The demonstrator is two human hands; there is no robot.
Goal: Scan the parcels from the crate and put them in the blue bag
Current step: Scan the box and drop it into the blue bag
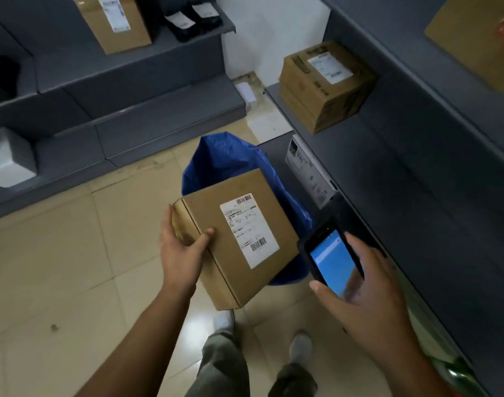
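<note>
Holding at frame centre, above the blue bag [216, 156]: one cardboard parcel [216, 253], stiff, likely light, label up, left hand [179, 247] fingers [166, 224] clasping its left edge, the best hold; right hand [362, 290] gripping the scanner [329, 255].

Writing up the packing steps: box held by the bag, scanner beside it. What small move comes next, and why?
Probably swing the scanner in the right hand over the label on the box. The left hand holds the box label-up by the blue bag, and the scanner sits beside it, not over the label.
</note>
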